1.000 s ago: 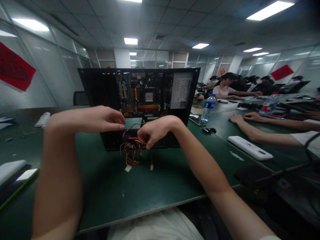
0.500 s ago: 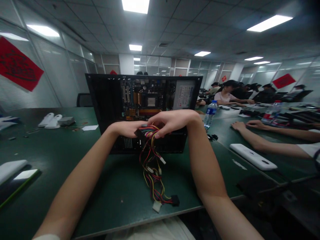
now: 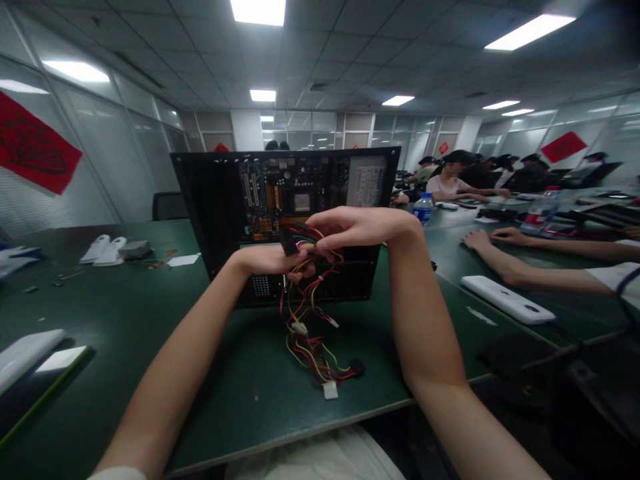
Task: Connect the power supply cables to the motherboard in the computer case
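A black computer case [image 3: 213, 207] stands open on the green table, its motherboard [image 3: 265, 190] and a labelled power supply [image 3: 367, 179] showing inside. In front of it, my right hand [image 3: 353, 228] is closed around a bundle of power cables [image 3: 316, 283] in yellow, red and black. My left hand [image 3: 267, 260] is closed on the same cables from below, beside a black connector [image 3: 288, 241]. Loose cable ends hang down to the table, with a white connector [image 3: 331, 390] and a black one [image 3: 357, 367] at the tips.
At left lie a phone with a green edge [image 3: 45, 393], a white device [image 3: 30, 357] and a pair of white objects [image 3: 103, 250]. A water bottle [image 3: 423, 208] and a long white device [image 3: 506, 300] are at right, near another person's hands [image 3: 477, 241].
Both hands have lifted the cable bundle slightly and shifted it right. The black connector now points upward, and the hanging ends have swung up and right. The camera view has shifted a little.
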Tool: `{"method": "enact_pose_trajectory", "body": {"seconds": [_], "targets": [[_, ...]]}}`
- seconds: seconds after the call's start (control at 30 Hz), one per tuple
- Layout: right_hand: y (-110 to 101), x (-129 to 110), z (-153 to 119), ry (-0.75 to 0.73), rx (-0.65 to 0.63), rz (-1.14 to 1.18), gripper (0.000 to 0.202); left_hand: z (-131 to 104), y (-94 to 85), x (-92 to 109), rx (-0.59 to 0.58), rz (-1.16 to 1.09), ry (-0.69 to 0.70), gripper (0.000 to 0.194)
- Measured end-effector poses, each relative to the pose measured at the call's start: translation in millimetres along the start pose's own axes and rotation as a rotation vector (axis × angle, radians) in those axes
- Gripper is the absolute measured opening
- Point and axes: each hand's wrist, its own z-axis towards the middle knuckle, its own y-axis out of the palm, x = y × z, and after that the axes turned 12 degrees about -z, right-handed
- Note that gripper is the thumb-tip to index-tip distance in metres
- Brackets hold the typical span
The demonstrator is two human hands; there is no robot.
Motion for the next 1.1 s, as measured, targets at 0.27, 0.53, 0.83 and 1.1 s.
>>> {"method": "enact_pose_trajectory", "body": {"seconds": [0.27,0.53,0.83,1.1], "targets": [[-10,-1,-12,0.011,0.091,-0.114,0.046,-17,-29.4,24,-0.09,-0.072,-0.043,0.037],[-5,1,-9,0.011,0.151,-0.019,0.06,-33,-29.8,56,0.07,-0.094,-0.013,0.046],[-2,0,-4,0.007,0.218,0.092,0.043,-34,-34.8,54,0.23,0.186,0.198,0.058],[2,1,9,-0.004,0.198,0.076,0.028,-41,-43.5,50,0.147,0.255,0.195,0.067]]}}
